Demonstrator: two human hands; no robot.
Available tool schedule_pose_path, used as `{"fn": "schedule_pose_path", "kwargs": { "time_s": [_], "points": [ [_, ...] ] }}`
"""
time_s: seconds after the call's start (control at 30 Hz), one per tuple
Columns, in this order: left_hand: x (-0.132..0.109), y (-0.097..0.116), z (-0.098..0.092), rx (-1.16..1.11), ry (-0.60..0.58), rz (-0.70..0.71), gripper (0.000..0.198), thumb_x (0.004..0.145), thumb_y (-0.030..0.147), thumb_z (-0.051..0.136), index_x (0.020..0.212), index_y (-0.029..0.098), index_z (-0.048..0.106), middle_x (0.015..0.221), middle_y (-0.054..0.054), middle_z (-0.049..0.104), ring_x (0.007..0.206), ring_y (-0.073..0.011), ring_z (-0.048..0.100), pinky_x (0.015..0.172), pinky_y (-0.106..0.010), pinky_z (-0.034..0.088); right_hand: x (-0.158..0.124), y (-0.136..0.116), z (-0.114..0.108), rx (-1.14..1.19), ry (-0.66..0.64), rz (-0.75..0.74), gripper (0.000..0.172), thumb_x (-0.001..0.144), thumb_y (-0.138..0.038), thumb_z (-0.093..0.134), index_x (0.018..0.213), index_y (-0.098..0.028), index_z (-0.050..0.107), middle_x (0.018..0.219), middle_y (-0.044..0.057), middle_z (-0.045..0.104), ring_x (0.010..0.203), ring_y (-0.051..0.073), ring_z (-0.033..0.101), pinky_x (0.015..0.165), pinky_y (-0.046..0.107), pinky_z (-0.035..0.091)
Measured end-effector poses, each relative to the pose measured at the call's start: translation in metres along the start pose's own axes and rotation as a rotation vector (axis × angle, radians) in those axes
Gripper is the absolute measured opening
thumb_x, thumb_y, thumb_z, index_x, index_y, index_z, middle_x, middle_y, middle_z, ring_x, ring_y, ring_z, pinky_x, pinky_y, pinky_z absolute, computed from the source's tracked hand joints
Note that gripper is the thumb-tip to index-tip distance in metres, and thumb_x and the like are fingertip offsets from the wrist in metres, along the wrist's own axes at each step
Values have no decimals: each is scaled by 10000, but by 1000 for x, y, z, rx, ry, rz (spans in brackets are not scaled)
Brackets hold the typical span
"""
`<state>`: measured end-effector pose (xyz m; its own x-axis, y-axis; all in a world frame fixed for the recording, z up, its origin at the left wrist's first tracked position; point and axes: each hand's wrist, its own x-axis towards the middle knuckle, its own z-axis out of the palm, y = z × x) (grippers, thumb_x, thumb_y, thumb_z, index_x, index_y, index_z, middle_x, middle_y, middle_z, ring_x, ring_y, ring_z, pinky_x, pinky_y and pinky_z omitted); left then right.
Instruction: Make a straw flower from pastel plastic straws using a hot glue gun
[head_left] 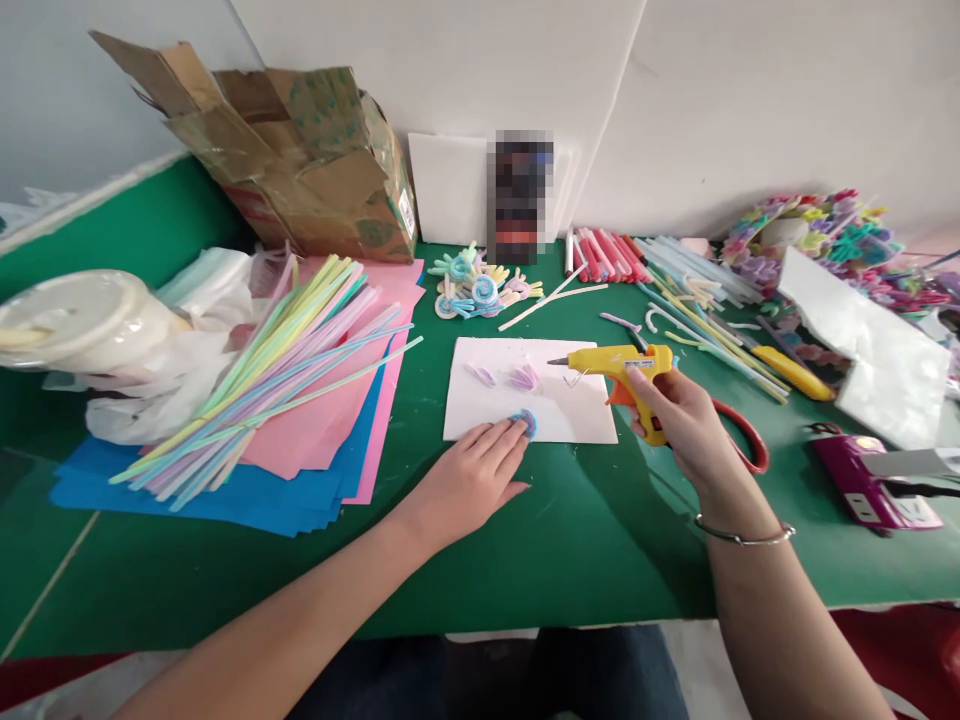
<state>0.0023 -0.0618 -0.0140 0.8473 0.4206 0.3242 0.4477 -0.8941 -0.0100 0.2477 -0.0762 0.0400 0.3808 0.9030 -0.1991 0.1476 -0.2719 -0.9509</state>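
Observation:
My right hand (679, 415) grips a yellow hot glue gun (619, 360) with an orange trigger, its nozzle pointing left above a white board (465, 415). My left hand (480, 470) lies flat at the board's front edge, fingers stretched out and thumb apart. Its fingertips rest on a small blue and purple pipe cleaner coil (527, 424), partly covering it. Farther back on the board are bent lilac pipe cleaner pieces (524, 377). Behind the glue gun, red-handled scissors (742, 440) are partly hidden by my right hand.
At left, a bundle of pipe cleaners (277, 365) lies on pink and blue sheets (300, 515). A cardboard box (322, 170) stands behind. Finished pipe cleaner shapes (480, 290) sit beyond the board. At right are a yellow cutter (793, 373) and a purple power strip (862, 480).

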Motion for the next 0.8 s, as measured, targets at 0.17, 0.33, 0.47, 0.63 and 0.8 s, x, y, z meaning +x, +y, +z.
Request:
{"fn": "schedule_pose_path", "kwargs": {
  "time_s": [0.17,0.33,0.47,0.63,0.8],
  "points": [
    [0,0,0,16,2,-1,436,957,359,390,1234,55,534,1321,-143,552,1198,-239,541,986,-363,452,-2,-1,-6,-57,102,-12,485,659,-649,648,687,-174,554,520,-11,550,444,92,479,392,202,329],
    [0,1,0,32,7,-1,434,960,363,377,1216,55,543,1309,-144,563,1192,-236,545,980,-360,457,-17,-3,-12,-133,86,-35,499,710,-668,590,667,-172,556,512,-11,539,411,71,417,366,189,297],
    [0,1,0,35,13,2,437,954,368,391,1219,51,536,1302,-145,568,1186,-242,548,983,-361,454,-34,-2,-17,-162,87,-62,493,743,-660,559,638,-178,548,513,-8,535,412,72,403,369,193,297],
    [1,1,-2,25,2,-2,431,952,363,402,1233,59,522,1305,-139,567,1187,-240,547,988,-360,452,-44,3,-27,-130,138,-73,473,776,-628,542,629,-179,562,502,-6,521,412,80,396,372,209,285],
    [1,0,-1,-2,16,-7,427,949,360,409,1232,60,523,1305,-149,565,1191,-245,546,994,-361,447,-49,10,-38,-93,247,-53,436,761,-595,584,620,-183,580,502,6,530,433,110,433,395,247,300]
  ]
}}
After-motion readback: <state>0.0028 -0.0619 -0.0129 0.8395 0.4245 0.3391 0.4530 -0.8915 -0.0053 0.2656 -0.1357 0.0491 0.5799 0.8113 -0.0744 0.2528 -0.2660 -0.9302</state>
